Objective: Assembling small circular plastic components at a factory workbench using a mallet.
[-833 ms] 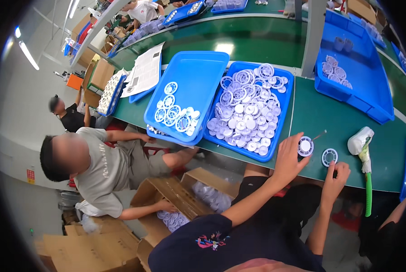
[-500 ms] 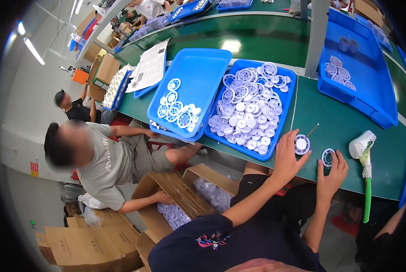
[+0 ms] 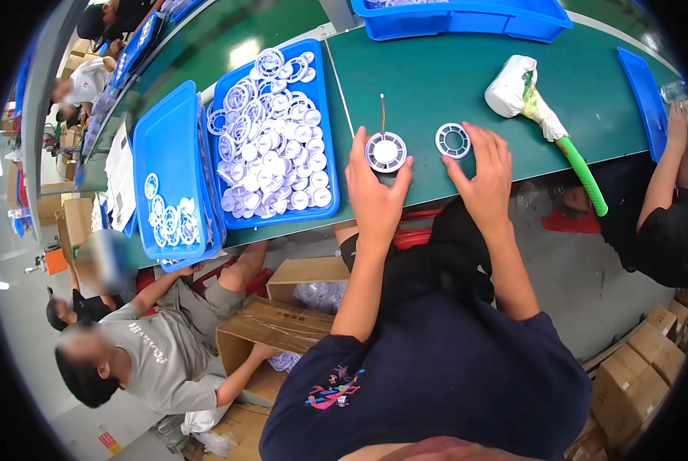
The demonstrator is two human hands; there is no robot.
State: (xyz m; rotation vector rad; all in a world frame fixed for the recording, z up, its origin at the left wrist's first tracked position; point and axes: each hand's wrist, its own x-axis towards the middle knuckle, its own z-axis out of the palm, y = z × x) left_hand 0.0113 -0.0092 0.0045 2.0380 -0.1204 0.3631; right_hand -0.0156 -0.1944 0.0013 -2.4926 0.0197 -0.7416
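My left hand (image 3: 376, 192) rests on the green table with thumb and fingers around the edge of a white spoked disc (image 3: 385, 152). A thin brown wire (image 3: 383, 115) sticks out from that disc, away from me. To its right, my right hand (image 3: 484, 170) grips a white ring (image 3: 443, 147) with an open centre between thumb and fingers. Disc and ring are apart. Left of my hands, a blue tray (image 3: 330, 146) is heaped with white rings and small round caps (image 3: 275, 165).
A mallet (image 3: 547, 123) with a wrapped white head and green handle lies at right, overhanging the table edge. Another blue tray (image 3: 163, 127) stands at far left, a blue bin (image 3: 467, 23) at the back. Co-workers sit on both sides; cardboard boxes (image 3: 282, 326) stand below.
My view has swung to the right, so trays and mallet appear further left. Both hands keep the same disc and ring, with no plain change of grip.
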